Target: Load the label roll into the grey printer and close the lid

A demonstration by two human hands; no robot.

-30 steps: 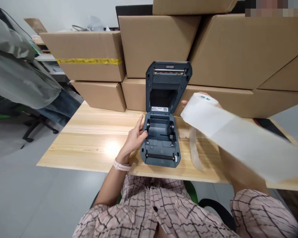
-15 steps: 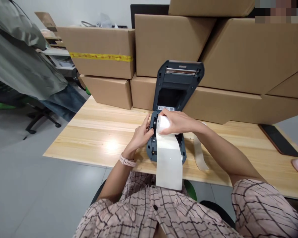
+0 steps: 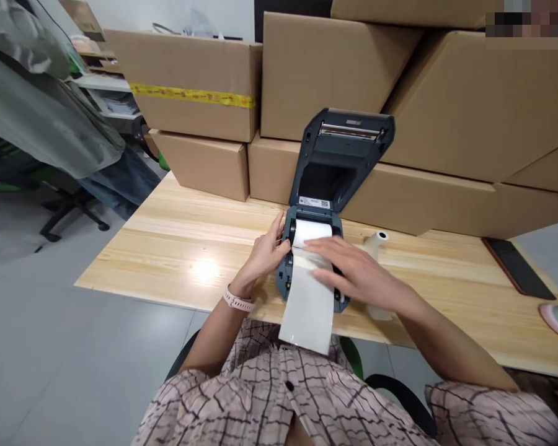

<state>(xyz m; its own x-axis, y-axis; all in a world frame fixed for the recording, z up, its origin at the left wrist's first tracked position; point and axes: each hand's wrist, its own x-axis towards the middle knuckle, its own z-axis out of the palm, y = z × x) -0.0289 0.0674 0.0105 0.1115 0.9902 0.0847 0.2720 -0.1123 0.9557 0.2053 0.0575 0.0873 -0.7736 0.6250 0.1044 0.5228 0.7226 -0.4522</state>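
Observation:
A dark grey label printer (image 3: 312, 214) stands on the wooden table with its lid (image 3: 341, 158) raised and tilted back. Inside its bay lies a white label roll (image 3: 312, 233), and a wide label strip (image 3: 307, 303) runs from it over the front edge toward my lap. My left hand (image 3: 266, 251) grips the printer's left side, thumb at the inner rim and fingers along the outside. My right hand (image 3: 356, 269) lies over the strip just below the roll, fingers stretched out and apart from the thumb. The printer's right side is partly covered by that hand.
Cardboard boxes (image 3: 335, 74) are stacked along the table's back. Right of the printer is a small white roll (image 3: 376, 240) with a dark core and a loose strip. A dark phone-like slab (image 3: 518, 266) lies farther right. At the left stands a person (image 3: 51, 105) near a chair.
The roll has gone down into the printer's bay. My right hand has let go of it and moved down onto the strip. My left hand keeps its place on the printer.

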